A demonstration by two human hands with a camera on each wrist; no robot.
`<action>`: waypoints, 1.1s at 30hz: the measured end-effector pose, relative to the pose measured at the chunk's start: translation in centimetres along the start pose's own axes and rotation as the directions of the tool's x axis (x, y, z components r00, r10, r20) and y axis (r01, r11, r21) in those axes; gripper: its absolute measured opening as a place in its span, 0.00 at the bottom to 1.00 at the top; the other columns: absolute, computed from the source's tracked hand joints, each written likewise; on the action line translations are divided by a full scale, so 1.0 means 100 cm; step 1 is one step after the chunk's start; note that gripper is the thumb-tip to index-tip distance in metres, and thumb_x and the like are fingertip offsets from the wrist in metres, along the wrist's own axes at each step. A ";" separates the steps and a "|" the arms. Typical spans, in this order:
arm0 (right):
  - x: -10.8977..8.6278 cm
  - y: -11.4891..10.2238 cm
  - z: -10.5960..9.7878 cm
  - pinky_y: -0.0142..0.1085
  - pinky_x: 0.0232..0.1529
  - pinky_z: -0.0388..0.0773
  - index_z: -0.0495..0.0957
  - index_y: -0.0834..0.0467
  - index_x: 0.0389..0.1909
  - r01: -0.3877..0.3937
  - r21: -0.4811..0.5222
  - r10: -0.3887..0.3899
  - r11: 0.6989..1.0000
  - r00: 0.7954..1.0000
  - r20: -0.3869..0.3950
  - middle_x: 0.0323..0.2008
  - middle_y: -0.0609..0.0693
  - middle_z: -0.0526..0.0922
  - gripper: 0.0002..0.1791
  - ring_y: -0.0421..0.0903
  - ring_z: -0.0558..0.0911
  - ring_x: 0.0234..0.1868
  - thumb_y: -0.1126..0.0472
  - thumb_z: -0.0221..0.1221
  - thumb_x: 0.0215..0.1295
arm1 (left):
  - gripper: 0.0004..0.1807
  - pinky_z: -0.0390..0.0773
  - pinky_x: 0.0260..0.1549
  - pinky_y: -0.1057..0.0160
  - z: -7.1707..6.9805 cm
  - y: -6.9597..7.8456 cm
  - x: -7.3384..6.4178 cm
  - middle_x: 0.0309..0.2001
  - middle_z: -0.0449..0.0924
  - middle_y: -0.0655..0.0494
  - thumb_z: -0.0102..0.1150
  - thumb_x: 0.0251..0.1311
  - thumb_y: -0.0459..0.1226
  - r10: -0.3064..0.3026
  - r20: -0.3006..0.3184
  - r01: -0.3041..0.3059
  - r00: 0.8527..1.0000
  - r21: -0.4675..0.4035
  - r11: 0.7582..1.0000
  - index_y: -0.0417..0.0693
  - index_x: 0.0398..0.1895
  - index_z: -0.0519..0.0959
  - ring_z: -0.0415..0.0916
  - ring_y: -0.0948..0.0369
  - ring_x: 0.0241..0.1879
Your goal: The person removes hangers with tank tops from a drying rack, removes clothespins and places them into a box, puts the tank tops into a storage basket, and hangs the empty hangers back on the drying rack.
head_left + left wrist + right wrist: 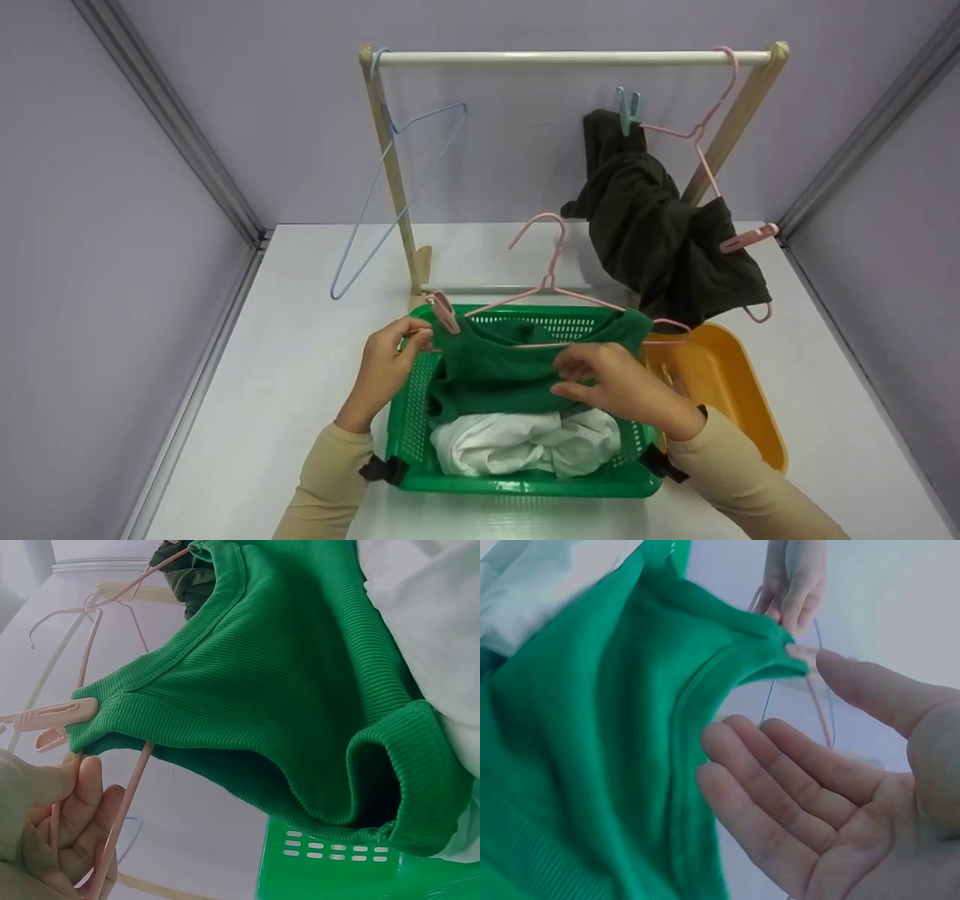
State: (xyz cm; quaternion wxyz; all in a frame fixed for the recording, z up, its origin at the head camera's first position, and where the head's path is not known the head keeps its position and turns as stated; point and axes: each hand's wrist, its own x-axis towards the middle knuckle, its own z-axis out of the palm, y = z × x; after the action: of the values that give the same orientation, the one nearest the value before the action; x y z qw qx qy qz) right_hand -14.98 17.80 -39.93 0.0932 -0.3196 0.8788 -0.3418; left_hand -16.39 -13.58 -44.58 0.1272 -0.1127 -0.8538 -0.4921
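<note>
A green ribbed garment [495,367] hangs on a pink hanger [553,277] above the green basket. One pink clothespin [444,312] clamps its left shoulder to the hanger. My left hand [390,360] pinches the hanger's left end, just beside that clothespin [60,716]. In the left wrist view, thumb and fingers close around the pink wire. My right hand [611,382] is in front of the garment's right side, fingers loosely bent. The right wrist view shows its palm [870,840] with nothing held, near the neckline.
White cloth [525,442] lies in the green basket [525,486]. A yellow tray [750,405] stands to its right. Behind, a rack [570,58] bears a blue hanger [367,195] and a pink hanger with a dark garment [660,217], held by a blue clothespin [628,111] and a pink clothespin [750,238].
</note>
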 end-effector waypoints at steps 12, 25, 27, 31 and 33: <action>0.020 -0.030 0.009 0.41 0.45 0.83 0.79 0.63 0.43 0.170 -0.047 -0.175 0.984 0.975 -0.134 0.40 0.58 0.85 0.12 0.51 0.85 0.41 0.60 0.64 0.62 | 0.05 0.80 0.39 0.63 0.002 0.000 -0.001 0.36 0.85 0.49 0.57 0.63 0.33 0.022 -0.001 -0.022 1.000 0.031 0.999 0.41 0.38 0.81 0.83 0.54 0.39; 0.040 -0.049 0.019 0.40 0.43 0.83 0.77 0.61 0.42 0.323 -0.145 -0.349 0.935 0.907 -0.234 0.39 0.56 0.83 0.10 0.49 0.85 0.41 0.63 0.64 0.61 | 0.04 0.80 0.36 0.66 0.002 0.000 -0.002 0.31 0.84 0.49 0.57 0.64 0.33 0.003 0.016 -0.003 1.000 -0.013 1.000 0.42 0.36 0.81 0.81 0.58 0.34; 0.043 -0.051 0.020 0.39 0.43 0.83 0.77 0.61 0.43 0.326 -0.158 -0.357 0.932 0.901 -0.246 0.40 0.56 0.83 0.11 0.49 0.85 0.42 0.63 0.64 0.62 | 0.04 0.80 0.36 0.66 0.002 0.000 -0.002 0.31 0.84 0.50 0.57 0.64 0.34 0.004 0.018 -0.004 1.000 -0.015 1.000 0.43 0.36 0.81 0.81 0.59 0.34; 0.050 -0.056 0.020 0.38 0.44 0.83 0.77 0.60 0.46 0.336 -0.221 -0.391 0.915 0.873 -0.291 0.43 0.54 0.83 0.13 0.48 0.84 0.44 0.62 0.64 0.62 | 0.05 0.80 0.36 0.68 0.003 0.000 -0.002 0.32 0.84 0.50 0.57 0.64 0.34 0.009 0.019 -0.009 1.000 -0.016 1.000 0.43 0.36 0.81 0.81 0.59 0.34; 0.054 -0.058 0.018 0.38 0.44 0.82 0.77 0.61 0.46 0.344 -0.264 -0.418 0.901 0.851 -0.316 0.44 0.54 0.82 0.14 0.48 0.84 0.45 0.62 0.65 0.61 | 0.05 0.80 0.36 0.68 0.004 0.001 -0.003 0.32 0.83 0.50 0.57 0.64 0.35 0.008 0.022 -0.007 1.000 -0.019 1.000 0.43 0.35 0.81 0.81 0.59 0.34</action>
State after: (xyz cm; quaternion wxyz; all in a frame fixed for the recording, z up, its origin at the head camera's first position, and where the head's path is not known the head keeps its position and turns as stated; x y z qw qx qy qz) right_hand -15.59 10.15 -37.16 -0.1742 -0.4267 0.8286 -0.3178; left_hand -16.17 -13.26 -44.79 0.1186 -0.1226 -0.8501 -0.4983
